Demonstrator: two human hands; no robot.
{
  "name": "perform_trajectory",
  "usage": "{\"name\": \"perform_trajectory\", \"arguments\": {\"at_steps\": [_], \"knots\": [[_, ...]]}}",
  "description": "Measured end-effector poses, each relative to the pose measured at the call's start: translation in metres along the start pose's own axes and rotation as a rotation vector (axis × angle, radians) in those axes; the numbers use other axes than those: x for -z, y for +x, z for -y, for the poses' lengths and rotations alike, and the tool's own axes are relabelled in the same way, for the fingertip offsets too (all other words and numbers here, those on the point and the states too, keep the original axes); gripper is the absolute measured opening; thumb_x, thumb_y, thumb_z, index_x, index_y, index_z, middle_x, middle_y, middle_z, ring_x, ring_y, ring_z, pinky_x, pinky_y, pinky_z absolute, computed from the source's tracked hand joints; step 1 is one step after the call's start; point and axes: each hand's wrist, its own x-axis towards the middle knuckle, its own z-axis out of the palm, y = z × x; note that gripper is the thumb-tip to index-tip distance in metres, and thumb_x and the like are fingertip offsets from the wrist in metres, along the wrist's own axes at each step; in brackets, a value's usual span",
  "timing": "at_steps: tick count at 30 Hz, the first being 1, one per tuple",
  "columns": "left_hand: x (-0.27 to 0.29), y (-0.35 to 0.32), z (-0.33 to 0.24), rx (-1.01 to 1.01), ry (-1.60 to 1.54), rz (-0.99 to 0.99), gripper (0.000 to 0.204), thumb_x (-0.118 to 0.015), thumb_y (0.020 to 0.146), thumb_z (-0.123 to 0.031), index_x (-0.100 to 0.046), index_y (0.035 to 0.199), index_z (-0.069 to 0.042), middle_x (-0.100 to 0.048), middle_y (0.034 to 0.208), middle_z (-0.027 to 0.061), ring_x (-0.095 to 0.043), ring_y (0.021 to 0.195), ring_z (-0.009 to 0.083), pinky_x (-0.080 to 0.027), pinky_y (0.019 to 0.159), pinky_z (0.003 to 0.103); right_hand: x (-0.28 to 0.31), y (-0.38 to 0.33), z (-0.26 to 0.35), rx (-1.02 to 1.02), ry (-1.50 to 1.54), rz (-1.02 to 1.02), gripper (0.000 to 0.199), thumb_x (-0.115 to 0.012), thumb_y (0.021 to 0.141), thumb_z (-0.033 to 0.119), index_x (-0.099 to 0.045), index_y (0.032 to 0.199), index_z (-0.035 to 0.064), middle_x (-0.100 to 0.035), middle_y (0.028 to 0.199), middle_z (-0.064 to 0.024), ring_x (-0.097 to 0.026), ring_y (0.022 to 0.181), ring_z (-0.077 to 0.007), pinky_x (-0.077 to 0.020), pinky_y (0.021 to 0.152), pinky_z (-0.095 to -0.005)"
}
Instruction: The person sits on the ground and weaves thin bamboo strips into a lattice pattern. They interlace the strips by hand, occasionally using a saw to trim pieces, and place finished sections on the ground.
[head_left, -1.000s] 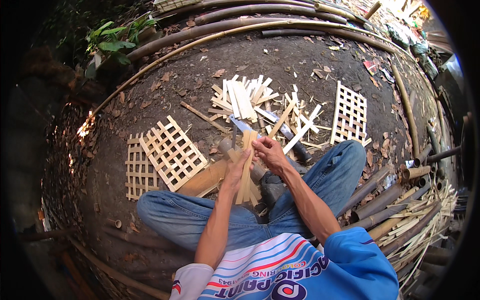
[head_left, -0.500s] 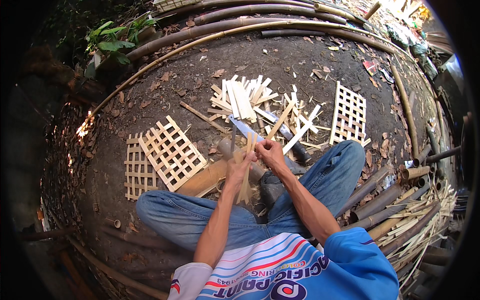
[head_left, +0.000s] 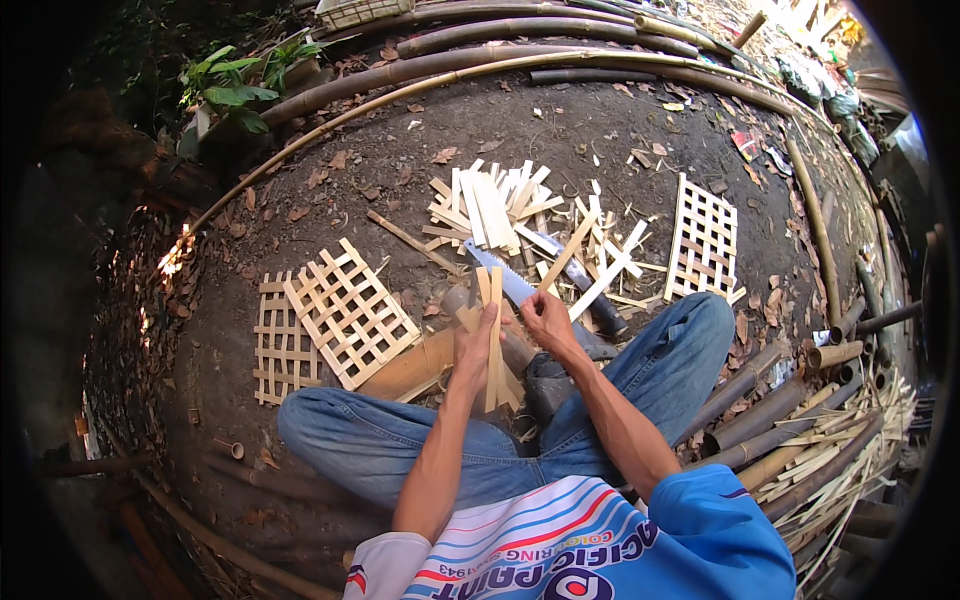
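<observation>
My left hand (head_left: 476, 342) is closed around several flat bamboo strips (head_left: 494, 372), which stand roughly upright above my lap and fan out at the lower end. Just to their right, my right hand (head_left: 546, 320) has its fingers curled together, apart from the strips; whatever it may pinch is too small to make out. Beyond my hands lies a saw (head_left: 500, 274) with a toothed pale blade. A dark-handled blade (head_left: 603, 312) rests among loose strips to its right. Past these, a pile of pale cut strips (head_left: 488, 208) is heaped on the ground.
Two woven bamboo lattices (head_left: 352, 318) overlap at left; another lattice (head_left: 703, 240) lies at right. A thick bamboo piece (head_left: 408, 366) sits by my left knee. Long bamboo poles (head_left: 480, 62) cross the far side. Bamboo poles (head_left: 745, 408) and split strips (head_left: 840, 445) crowd the right.
My right hand has drawn slightly away from the strips in my left hand. Those strips now stand straighter and closer together at the top. The whole view has shifted a little.
</observation>
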Motion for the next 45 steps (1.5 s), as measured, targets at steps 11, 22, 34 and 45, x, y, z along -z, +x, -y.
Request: {"name": "perform_trajectory", "arguments": {"at_steps": [11,22,34,45], "knots": [[0.001,0.002,0.007,-0.096,0.073,-0.061,0.039,-0.074,0.087,-0.019,-0.064,0.116,0.004,-0.068,0.102,0.0074,-0.063,0.087,0.0126,-0.051,0.077,0.027,-0.001,-0.002,-0.007,0.070,-0.094,-0.019,0.024,-0.058,0.090,0.021,-0.058,0.087,-0.0033,-0.059,0.066,-0.0131,-0.058,0.061,-0.0199,-0.0464,0.059,-0.0370],[0.009,0.009,0.010,-0.121,0.021,-0.108,0.036,-0.077,0.084,-0.017,-0.066,0.113,0.001,-0.067,0.103,0.0067,-0.064,0.088,0.0143,-0.052,0.074,0.029,0.021,0.015,-0.006,0.140,-0.196,-0.379,0.018,-0.058,0.091,0.012,-0.059,0.097,-0.0052,-0.063,0.084,-0.0244,-0.064,0.078,-0.0350,-0.0488,0.070,-0.0428],[0.000,-0.002,0.007,-0.084,0.272,0.041,0.037,-0.075,0.085,-0.018,-0.067,0.115,0.002,-0.070,0.095,0.0068,-0.065,0.078,0.0123,-0.052,0.067,0.027,0.012,0.009,0.012,-0.047,0.317,0.063,0.028,-0.074,0.087,0.027,-0.064,0.078,0.0027,-0.057,0.065,0.0001,-0.050,0.057,-0.0068,-0.0393,0.049,-0.0221],[0.000,-0.001,0.005,-0.020,-0.049,0.082,0.036,-0.074,0.086,-0.014,-0.064,0.116,0.003,-0.068,0.102,0.0067,-0.066,0.083,0.0142,-0.054,0.070,0.029,0.010,0.005,0.021,0.383,0.107,-0.275,0.018,-0.063,0.093,0.018,-0.070,0.101,0.0028,-0.065,0.082,-0.0091,-0.063,0.074,-0.0189,-0.0513,0.066,-0.0323]]}}
